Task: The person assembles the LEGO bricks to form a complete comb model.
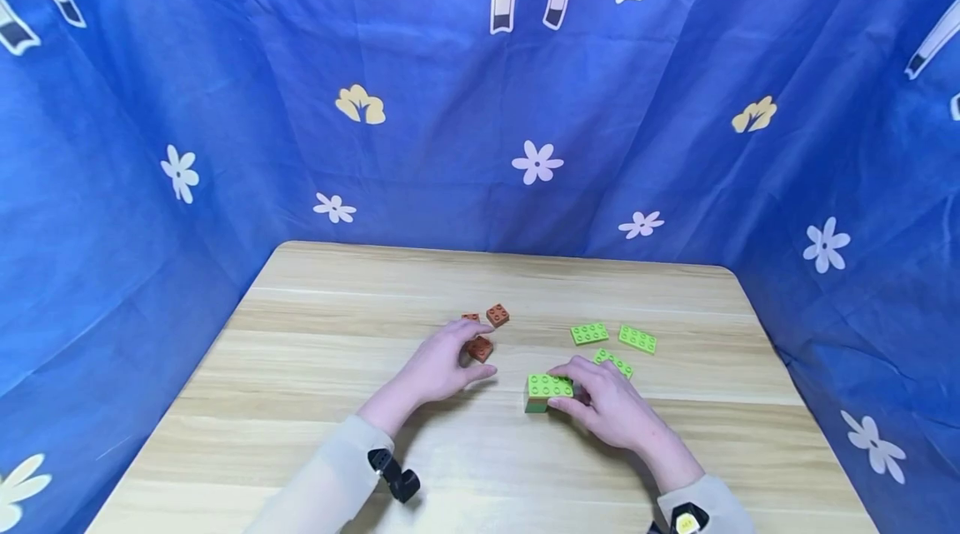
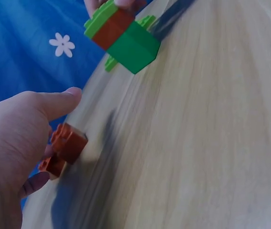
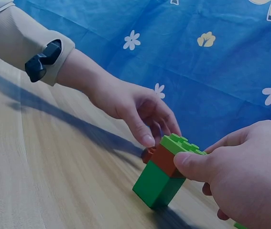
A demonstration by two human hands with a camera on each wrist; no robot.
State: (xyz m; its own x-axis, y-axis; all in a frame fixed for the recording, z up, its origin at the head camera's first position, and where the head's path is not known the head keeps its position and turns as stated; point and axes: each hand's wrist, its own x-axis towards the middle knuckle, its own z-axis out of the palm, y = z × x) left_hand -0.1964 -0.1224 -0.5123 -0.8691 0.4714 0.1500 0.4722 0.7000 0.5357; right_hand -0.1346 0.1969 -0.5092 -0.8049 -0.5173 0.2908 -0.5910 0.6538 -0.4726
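Observation:
My right hand [image 1: 611, 405] pinches a small stack of toy bricks between thumb and fingers. On top of the stack is a light green studded brick [image 1: 550, 385], with a brown brick [image 2: 112, 29] under it and a taller dark green brick [image 2: 136, 47] at the bottom. My left hand [image 1: 442, 363] reaches over the loose brown bricks, thumb and fingers spread apart. One brown brick [image 1: 481, 349] shows in the gap between them; another [image 1: 470, 317] is partly hidden behind the fingers. A third brown brick [image 1: 497, 315] lies just beyond the fingertips.
Light green bricks lie beyond my right hand: one [image 1: 589, 334] farther left, one [image 1: 637, 339] to its right, and one [image 1: 613, 362] nearer, partly covered by the hand. The wooden table [image 1: 337, 292] is walled in by a blue patterned cloth [image 1: 435, 151].

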